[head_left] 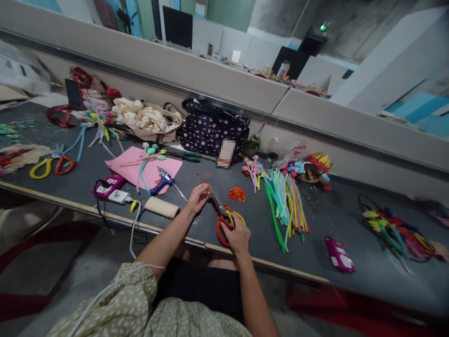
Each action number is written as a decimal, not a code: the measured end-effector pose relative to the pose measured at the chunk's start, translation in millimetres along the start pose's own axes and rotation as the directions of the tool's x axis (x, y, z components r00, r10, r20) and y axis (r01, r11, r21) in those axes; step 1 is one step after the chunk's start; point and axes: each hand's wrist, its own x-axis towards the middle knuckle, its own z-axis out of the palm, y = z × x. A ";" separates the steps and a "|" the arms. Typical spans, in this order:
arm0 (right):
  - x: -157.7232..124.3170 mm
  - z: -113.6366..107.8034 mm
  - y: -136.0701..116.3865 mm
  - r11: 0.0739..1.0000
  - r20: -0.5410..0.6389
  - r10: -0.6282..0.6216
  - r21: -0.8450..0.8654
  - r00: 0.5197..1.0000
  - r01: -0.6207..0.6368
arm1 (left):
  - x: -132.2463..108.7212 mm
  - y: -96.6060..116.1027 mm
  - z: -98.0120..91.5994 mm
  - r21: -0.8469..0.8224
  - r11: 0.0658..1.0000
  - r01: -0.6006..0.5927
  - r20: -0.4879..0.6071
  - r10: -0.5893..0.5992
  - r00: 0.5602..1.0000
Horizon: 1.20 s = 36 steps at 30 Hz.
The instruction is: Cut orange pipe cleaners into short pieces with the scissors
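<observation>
My right hand (240,235) is closed around the handles of a pair of scissors (219,204), one handle loop red and the other yellow. The blades point up and left, their tips close to the fingers of my left hand (198,198). Those fingers pinch a small orange piece (209,186) at the blade tips; its exact shape is too small to tell. Just right of the scissors lies a small heap of orange pieces (237,194). More orange-red bits are partly hidden behind the scissors.
Bundled pipe cleaners (286,201) lie to the right, with a purple box (339,254) farther along. At left are a blue glue gun (162,181) on pink paper (131,161), a cardboard-coloured roll (161,207) and a white cable (135,229). A dotted bag (213,128) stands behind.
</observation>
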 end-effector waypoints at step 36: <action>0.6 -2.8 -0.4 0.996 -0.002 0.038 0.076 0.999 -0.038 | -1.3 -0.5 4.3 0.016 1.000 -0.015 -0.078 0.016 0.997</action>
